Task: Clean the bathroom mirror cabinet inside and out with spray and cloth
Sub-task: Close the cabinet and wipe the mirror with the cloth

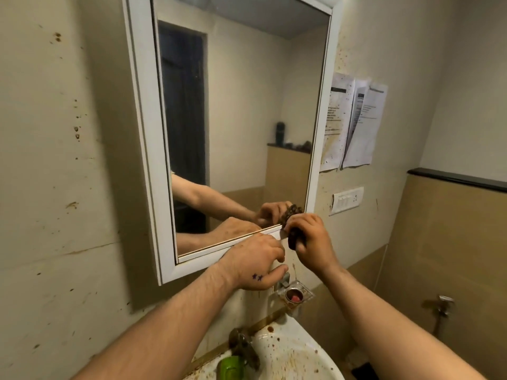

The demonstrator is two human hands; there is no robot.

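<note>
The white-framed mirror cabinet [148, 149] hangs on the wall with its door shut; the glass [241, 119] reflects both my arms. My left hand [255, 266] grips the cabinet's lower right frame edge, thumb underneath. My right hand [310, 239] holds a dark, mottled scrubber or cloth wad [293, 213] pressed against the mirror's lower right corner. I cannot tell exactly what that dark thing is. No spray bottle shows near my hands.
Below is a stained white sink [290, 355] with a grimy tap [244, 345] and a green item [231, 367] beside it. A metal holder [297, 293] hangs under the cabinet. Papers [354, 122] and a switch plate [347, 200] are on the spattered right wall.
</note>
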